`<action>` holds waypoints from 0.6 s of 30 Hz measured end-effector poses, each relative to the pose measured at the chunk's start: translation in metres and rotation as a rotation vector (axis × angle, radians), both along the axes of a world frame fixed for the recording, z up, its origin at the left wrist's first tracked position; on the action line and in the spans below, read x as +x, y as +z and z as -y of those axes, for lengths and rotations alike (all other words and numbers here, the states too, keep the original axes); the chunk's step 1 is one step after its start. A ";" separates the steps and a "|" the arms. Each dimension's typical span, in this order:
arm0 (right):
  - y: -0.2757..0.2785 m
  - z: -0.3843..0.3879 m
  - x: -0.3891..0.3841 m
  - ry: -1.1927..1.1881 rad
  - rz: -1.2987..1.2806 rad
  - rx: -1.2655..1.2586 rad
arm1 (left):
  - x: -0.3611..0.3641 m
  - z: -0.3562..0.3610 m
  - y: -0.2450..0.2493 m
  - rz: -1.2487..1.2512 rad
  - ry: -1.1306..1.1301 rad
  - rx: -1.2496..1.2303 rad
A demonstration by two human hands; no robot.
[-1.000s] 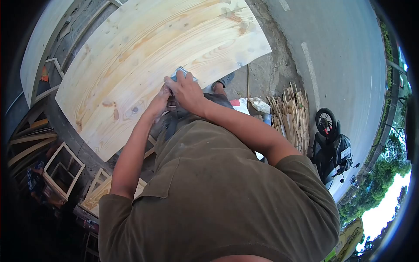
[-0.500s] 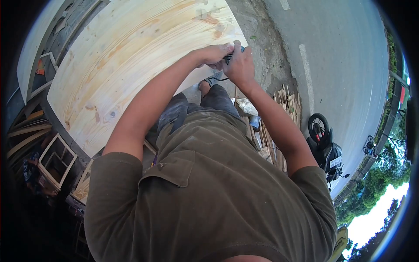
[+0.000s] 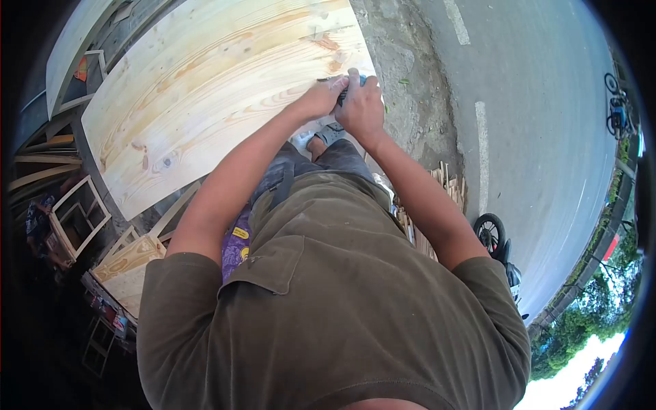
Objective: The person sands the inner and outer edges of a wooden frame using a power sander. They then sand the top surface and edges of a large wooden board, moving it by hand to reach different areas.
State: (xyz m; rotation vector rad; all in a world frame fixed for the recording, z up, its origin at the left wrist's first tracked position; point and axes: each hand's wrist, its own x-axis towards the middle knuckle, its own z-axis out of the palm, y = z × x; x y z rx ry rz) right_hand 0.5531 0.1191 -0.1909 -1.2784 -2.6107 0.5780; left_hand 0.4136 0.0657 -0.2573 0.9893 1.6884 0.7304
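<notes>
A large pale wooden panel with knots and curved grain lies at waist height before me. Near its right end, my left hand and my right hand are closed together around a small teal-and-black power tool. My fingers cover most of it, so its exact kind and its underside cannot be made out. Whitish dust coats both hands. The right thumb points up along the tool's far side. Below the panel's near edge, my sandalled foot shows.
Wood strips are piled by my right side. Past the panel's right edge run broken ground and a road, with a parked motorcycle and a blue motorcycle. Wooden frames and a person are at left.
Both hands and the tool have shifted slightly left and toward me in view. My view has also turned; the blue motorcycle on the road appears higher and closer.
</notes>
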 end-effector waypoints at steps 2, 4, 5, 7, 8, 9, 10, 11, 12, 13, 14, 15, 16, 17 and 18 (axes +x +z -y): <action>-0.010 -0.035 -0.027 0.011 -0.039 0.071 | -0.027 -0.040 0.048 0.024 0.026 -0.169; -0.010 -0.054 -0.045 0.030 -0.040 0.093 | -0.047 -0.061 0.048 -0.039 0.000 -0.178; -0.009 -0.059 -0.051 0.037 -0.024 0.088 | -0.057 -0.066 0.040 -0.045 -0.033 -0.139; -0.002 -0.053 -0.051 0.055 0.023 0.032 | -0.055 -0.057 0.037 -0.022 -0.063 -0.136; 0.005 -0.038 -0.040 0.067 0.051 -0.020 | -0.047 -0.039 0.036 0.019 -0.077 -0.120; 0.013 -0.024 -0.029 0.076 0.076 -0.068 | -0.039 -0.022 0.037 0.056 -0.094 -0.101; 0.014 -0.008 -0.015 0.095 0.077 -0.083 | -0.028 -0.004 0.040 0.060 -0.111 -0.129; 0.011 0.010 0.002 0.109 0.082 -0.102 | -0.014 0.017 0.041 0.068 -0.133 -0.162; 0.010 0.029 0.018 0.123 0.078 -0.109 | 0.006 0.044 0.024 -0.074 -0.112 -0.065; 0.009 0.039 0.026 0.136 0.076 -0.116 | 0.020 0.062 0.011 -0.213 -0.090 0.032; 0.011 0.037 0.022 0.123 0.078 -0.118 | 0.023 0.064 0.017 -0.208 -0.044 0.031; 0.012 0.035 0.017 0.108 0.078 -0.118 | 0.024 0.063 0.021 -0.205 0.001 0.032; 0.013 0.039 0.014 0.093 0.084 -0.127 | 0.025 0.061 0.036 -0.195 0.046 0.025; 0.009 0.030 0.000 0.060 0.053 -0.074 | 0.009 0.043 0.045 -0.079 0.028 -0.051; 0.007 0.018 -0.016 0.021 -0.011 -0.026 | -0.007 0.026 0.042 -0.144 0.011 0.051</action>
